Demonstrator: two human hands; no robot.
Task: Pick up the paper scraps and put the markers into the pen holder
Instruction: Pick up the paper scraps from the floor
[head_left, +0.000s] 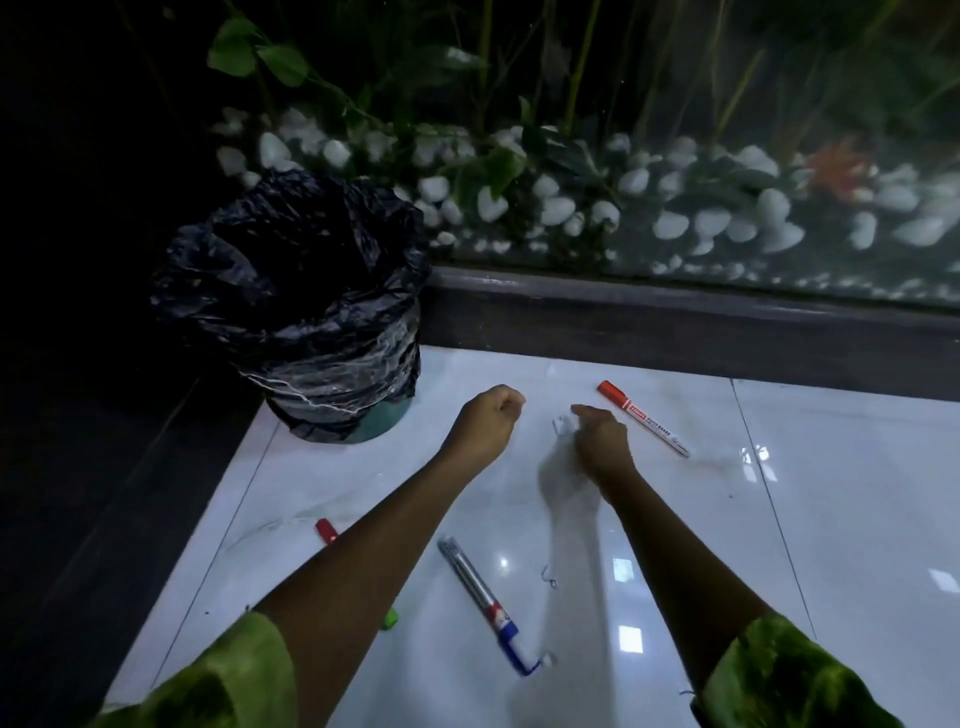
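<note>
My right hand (597, 439) is low over the white tiled floor (831, 519), its thumb and curled fingers pinching a small white paper scrap (562, 425). To its left my left hand (488, 415) is balled into a fist, with nothing showing in it. A red-capped whiteboard marker (641, 418) lies just right of my right hand. Between my forearms lies a blue marker (483, 597), with another tiny white scrap (548, 660) at its near end. My left forearm partly hides a red marker (326, 530) and a green marker (389, 618). No pen holder is in view.
A bin lined with a black plastic bag (306, 306) stands at the floor's far left corner. A dark ledge (675, 322) with a glass tank of white pebbles (675, 223) runs along the back. A short blue thread (550, 577) lies on the tiles.
</note>
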